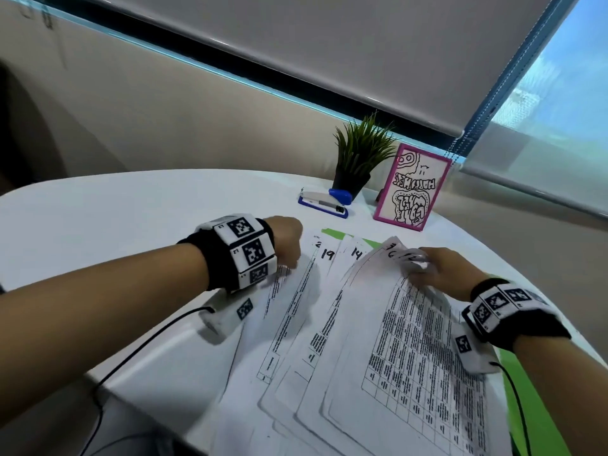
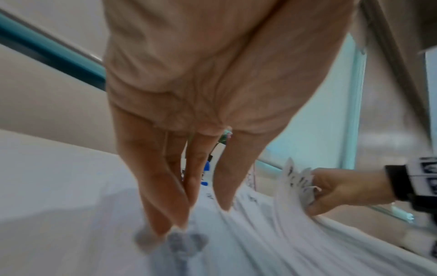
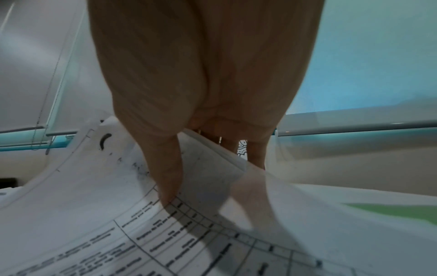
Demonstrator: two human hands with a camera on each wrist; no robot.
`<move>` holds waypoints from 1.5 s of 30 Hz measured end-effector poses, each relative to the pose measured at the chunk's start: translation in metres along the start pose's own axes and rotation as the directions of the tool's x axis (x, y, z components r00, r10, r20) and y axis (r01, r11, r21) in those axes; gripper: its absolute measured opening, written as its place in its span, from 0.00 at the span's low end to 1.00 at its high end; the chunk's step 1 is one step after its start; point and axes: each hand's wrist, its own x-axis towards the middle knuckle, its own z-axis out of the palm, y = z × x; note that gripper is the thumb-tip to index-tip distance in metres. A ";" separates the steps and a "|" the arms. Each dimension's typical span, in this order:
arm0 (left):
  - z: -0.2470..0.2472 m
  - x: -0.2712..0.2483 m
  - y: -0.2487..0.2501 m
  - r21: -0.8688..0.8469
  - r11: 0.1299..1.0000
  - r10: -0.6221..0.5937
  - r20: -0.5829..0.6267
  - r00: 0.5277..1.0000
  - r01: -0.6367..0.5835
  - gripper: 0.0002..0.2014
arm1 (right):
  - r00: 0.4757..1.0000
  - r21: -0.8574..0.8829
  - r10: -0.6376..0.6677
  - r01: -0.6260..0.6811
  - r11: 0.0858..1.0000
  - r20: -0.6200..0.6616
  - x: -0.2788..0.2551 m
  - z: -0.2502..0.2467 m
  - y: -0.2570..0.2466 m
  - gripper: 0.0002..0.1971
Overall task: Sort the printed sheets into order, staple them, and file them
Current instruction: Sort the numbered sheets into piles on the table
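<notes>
Printed sheets (image 1: 378,350) fanned across the white table (image 1: 131,205) at 6 o'clock, my right hand (image 1: 441,274) pinching their lifted corners, left hand (image 1: 286,240) with straight fingers pressing the left sheets, blue stapler (image 1: 325,202) at 12 o'clock

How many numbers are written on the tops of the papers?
5 show along the sheets' top edges, left to right: a cut-off 2, 19, 14, 16, and 12 beside the right hand. More may be hidden.
</notes>
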 end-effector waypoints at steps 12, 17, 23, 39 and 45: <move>-0.019 0.020 -0.054 -0.196 0.981 -0.025 -0.137 0.990 -0.002 0.09 | 0.999 0.041 -0.015 0.016 0.999 -0.035 0.002 0.005 -0.013 0.09; -0.011 0.023 -0.044 -0.083 0.997 -0.011 -0.099 0.995 0.003 0.17 | 1.000 0.068 -0.011 0.012 0.998 -0.014 0.004 0.008 -0.015 0.12; -0.010 0.034 -0.045 -0.069 0.995 -0.084 -0.196 0.977 0.072 0.23 | 0.999 0.111 -0.024 0.027 0.993 -0.027 0.008 0.007 -0.020 0.12; -0.010 0.029 -0.039 -0.472 0.881 -0.128 -0.243 0.962 -0.002 0.15 | 0.999 0.180 -0.028 0.019 0.984 0.046 0.020 0.013 -0.024 0.13; -0.008 0.016 -0.053 -0.549 0.835 -0.097 -0.116 0.989 0.017 0.12 | 0.998 0.211 -0.046 0.037 0.977 0.037 0.019 0.011 -0.027 0.11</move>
